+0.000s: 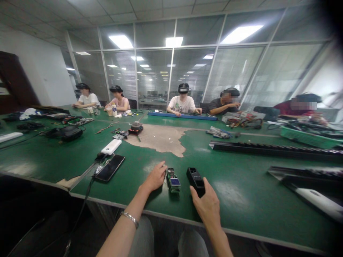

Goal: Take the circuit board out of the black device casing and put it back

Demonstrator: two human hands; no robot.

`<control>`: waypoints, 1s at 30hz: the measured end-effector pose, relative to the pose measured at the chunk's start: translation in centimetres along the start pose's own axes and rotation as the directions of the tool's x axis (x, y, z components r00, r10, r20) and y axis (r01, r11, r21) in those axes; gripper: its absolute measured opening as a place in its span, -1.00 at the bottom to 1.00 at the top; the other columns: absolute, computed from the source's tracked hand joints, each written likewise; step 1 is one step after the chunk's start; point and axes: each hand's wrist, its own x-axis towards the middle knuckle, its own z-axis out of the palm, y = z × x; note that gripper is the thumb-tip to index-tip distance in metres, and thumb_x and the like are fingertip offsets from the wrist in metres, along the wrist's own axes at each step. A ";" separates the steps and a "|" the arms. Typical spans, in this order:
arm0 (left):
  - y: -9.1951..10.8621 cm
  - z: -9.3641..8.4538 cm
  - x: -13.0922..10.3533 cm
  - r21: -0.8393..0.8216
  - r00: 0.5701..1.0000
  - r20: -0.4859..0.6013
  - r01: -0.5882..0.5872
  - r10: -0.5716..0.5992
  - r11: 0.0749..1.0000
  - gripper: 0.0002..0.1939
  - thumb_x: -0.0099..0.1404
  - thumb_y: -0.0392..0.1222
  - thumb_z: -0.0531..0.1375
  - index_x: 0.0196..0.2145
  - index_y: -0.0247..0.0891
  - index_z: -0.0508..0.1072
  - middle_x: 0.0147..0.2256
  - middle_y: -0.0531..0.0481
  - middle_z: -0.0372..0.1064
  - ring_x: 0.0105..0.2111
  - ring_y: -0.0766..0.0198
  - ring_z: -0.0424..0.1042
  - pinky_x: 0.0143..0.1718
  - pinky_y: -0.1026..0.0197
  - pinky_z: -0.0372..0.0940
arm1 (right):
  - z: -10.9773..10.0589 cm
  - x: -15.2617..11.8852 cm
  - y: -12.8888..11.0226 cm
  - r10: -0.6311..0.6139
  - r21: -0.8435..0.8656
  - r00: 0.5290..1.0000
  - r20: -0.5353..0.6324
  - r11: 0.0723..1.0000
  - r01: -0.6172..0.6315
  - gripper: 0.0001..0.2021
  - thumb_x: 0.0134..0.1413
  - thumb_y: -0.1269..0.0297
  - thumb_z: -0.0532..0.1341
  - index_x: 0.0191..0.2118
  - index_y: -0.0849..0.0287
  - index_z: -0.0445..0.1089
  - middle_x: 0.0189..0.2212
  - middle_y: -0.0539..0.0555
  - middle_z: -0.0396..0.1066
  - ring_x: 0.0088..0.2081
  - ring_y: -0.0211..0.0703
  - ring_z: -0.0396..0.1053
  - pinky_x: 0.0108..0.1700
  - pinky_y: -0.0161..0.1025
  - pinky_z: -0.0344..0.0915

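Observation:
A green circuit board with a small blue screen [175, 182] lies on the green table in front of me. Just left of it, my left hand [157, 176] rests near the board's upper edge, its fingers bent and partly hidden from view. To the right of the board is a black plastic casing [195, 179] with openings at its far end. My right hand [207, 198] grips the casing's near part between thumb and fingers.
A black phone [110, 167] and a white power bank [112, 146] with cables are at the left. Dark metal strips [268, 149] and a green basket [308, 137] are at the right. Several people sit across the table [241, 200].

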 end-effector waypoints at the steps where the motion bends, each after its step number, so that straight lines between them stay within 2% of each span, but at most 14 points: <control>1: 0.0 0.0 0.0 -0.001 1.000 0.000 0.000 0.000 1.000 -0.63 0.36 -0.34 -0.03 0.06 -0.28 0.36 0.21 -0.21 0.13 0.22 0.12 0.14 0.24 -0.01 0.09 | 0.0 0.0 0.0 0.001 0.002 1.000 -0.005 1.000 -0.001 -0.26 0.03 -0.04 0.13 0.19 0.48 0.16 0.07 0.41 0.29 0.07 0.17 0.28 0.11 0.02 0.19; 5: 0.1 0.0 -0.1 0.002 1.000 0.001 0.006 -0.006 1.000 -0.63 0.37 -0.32 -0.04 0.07 -0.30 0.36 0.21 -0.24 0.13 0.21 0.12 0.15 0.24 0.01 0.08 | -0.1 -0.1 0.0 -0.007 0.011 1.000 -0.028 1.000 0.007 -0.25 0.05 -0.04 0.12 0.23 0.45 0.09 0.12 0.39 0.25 0.12 0.16 0.24 0.13 0.02 0.17; 11: 0.2 0.0 0.0 -0.003 1.000 -0.001 0.000 0.000 1.000 -0.64 0.38 -0.31 -0.04 0.06 -0.28 0.38 0.22 -0.22 0.12 0.22 0.10 0.14 0.24 0.00 0.10 | -0.6 -0.1 -0.6 0.012 -0.006 0.999 0.035 1.000 -0.012 -0.35 0.11 0.00 0.07 0.17 0.43 0.20 0.02 0.38 0.36 0.00 0.14 0.35 0.03 0.01 0.25; 16: -0.1 0.2 -0.1 -0.025 1.000 -0.014 0.011 -0.011 1.000 -0.63 0.37 -0.32 -0.04 0.06 -0.27 0.38 0.22 -0.21 0.12 0.22 0.12 0.13 0.24 0.02 0.09 | -2.1 0.1 -3.5 0.080 0.090 0.996 0.035 0.992 -0.083 -0.36 0.08 -0.07 0.10 0.16 0.31 0.26 -0.02 0.30 0.41 -0.06 0.08 0.41 0.01 -0.04 0.29; 20: -0.4 0.5 -0.3 -0.056 1.000 -0.021 0.021 -0.022 0.998 -0.63 0.36 -0.33 -0.01 0.08 -0.21 0.36 0.23 -0.17 0.11 0.23 0.12 0.12 0.23 -0.03 0.09 | -2.6 0.0 -6.4 0.041 0.183 0.998 0.038 0.982 -0.048 -0.37 0.08 -0.06 0.12 0.16 0.28 0.26 -0.01 0.28 0.41 -0.06 0.05 0.42 0.01 -0.07 0.30; 24: -0.3 0.4 -0.2 -0.082 0.999 -0.019 0.027 -0.029 0.996 -0.62 0.34 -0.35 0.00 0.07 -0.22 0.36 0.23 -0.18 0.10 0.23 0.12 0.12 0.23 -0.05 0.09 | -1.8 -0.3 -8.4 -0.017 0.201 0.998 0.061 0.980 0.004 -0.39 0.10 -0.01 0.14 0.17 0.29 0.24 0.01 0.27 0.40 -0.02 0.04 0.40 0.02 -0.08 0.30; 30: 0.4 -0.2 -0.1 -0.115 1.000 -0.012 0.017 -0.018 0.993 -0.58 0.35 -0.36 -0.02 0.14 -0.20 0.29 0.23 -0.17 0.12 0.24 0.14 0.10 0.24 -0.05 0.07 | -0.5 -0.8 -9.6 -0.073 0.161 0.994 0.080 0.985 0.059 -0.42 0.12 0.05 0.11 0.17 0.33 0.22 0.04 0.29 0.37 0.02 0.07 0.36 0.04 -0.05 0.28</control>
